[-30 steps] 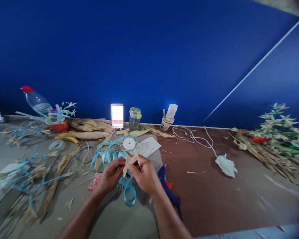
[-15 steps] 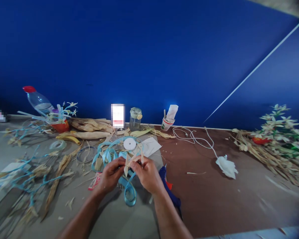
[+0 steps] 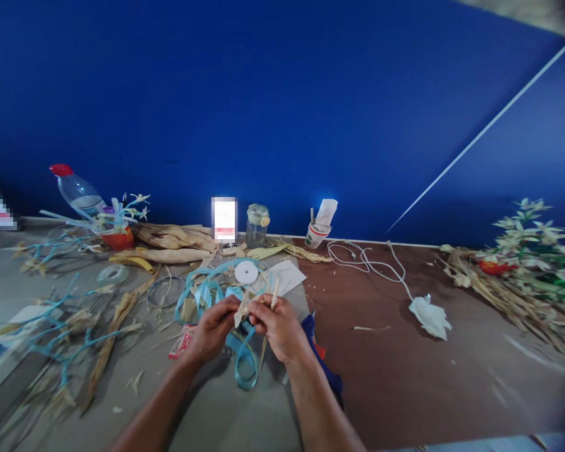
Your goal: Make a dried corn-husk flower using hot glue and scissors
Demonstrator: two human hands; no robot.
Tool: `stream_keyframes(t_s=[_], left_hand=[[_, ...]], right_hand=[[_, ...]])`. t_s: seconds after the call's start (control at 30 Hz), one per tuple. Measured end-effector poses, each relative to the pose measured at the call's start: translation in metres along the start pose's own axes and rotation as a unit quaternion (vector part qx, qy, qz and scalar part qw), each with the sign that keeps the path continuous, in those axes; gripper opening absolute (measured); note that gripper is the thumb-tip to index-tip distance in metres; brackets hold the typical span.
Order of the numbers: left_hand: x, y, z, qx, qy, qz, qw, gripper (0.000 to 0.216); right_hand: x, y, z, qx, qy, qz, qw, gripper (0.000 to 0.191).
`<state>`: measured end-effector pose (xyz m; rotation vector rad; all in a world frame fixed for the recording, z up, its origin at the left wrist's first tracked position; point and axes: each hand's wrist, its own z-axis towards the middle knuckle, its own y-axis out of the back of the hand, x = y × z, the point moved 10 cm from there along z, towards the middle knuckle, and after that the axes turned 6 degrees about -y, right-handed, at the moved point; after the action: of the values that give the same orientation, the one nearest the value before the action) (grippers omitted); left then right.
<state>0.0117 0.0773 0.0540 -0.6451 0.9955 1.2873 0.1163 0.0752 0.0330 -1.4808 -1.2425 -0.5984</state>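
Note:
My left hand (image 3: 213,329) and my right hand (image 3: 277,328) meet low in the middle of the view, both closed on a small piece of pale dried husk (image 3: 242,307) with strips sticking up between the fingers. One strip (image 3: 274,292) pokes up from my right hand. Beneath and behind the hands lies a tangle of light blue ribbon (image 3: 245,367), and a white ribbon spool (image 3: 246,272) sits just beyond. A blue glue gun (image 3: 321,365) lies under my right wrist.
Dried husks (image 3: 172,237), a glass jar (image 3: 257,225), a paper cup (image 3: 316,233) and a red-capped bottle (image 3: 78,191) stand along the blue wall. A white cable (image 3: 370,262) runs to a white husk flower (image 3: 430,316). Husk flowers (image 3: 530,251) lie at right, blue-wrapped stems (image 3: 61,326) at left.
My hands have shifted slightly while working the husk piece; the strip in my right hand now tilts up to the right. The view has drifted a little.

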Motion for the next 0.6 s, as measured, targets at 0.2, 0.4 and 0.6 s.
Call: stream_keyframes(t_s=[0.2, 0.4, 0.6], left_hand=[[0.011, 0.011, -0.001, -0.054, 0.043, -0.012, 0.998, 0.019], [0.022, 0.015, -0.004, -0.065, 0.035, -0.049, 0.996, 0.017], [0.02, 0.015, -0.003, -0.06, 0.016, -0.058, 0.996, 0.012]], right_hand=[[0.006, 0.002, -0.001, -0.003, 0.002, 0.07, 0.998, 0.04], [0.012, 0.016, -0.003, -0.067, 0.079, -0.034, 0.994, 0.029], [0.018, 0.017, -0.007, -0.093, 0.128, -0.119, 0.98, 0.022]])
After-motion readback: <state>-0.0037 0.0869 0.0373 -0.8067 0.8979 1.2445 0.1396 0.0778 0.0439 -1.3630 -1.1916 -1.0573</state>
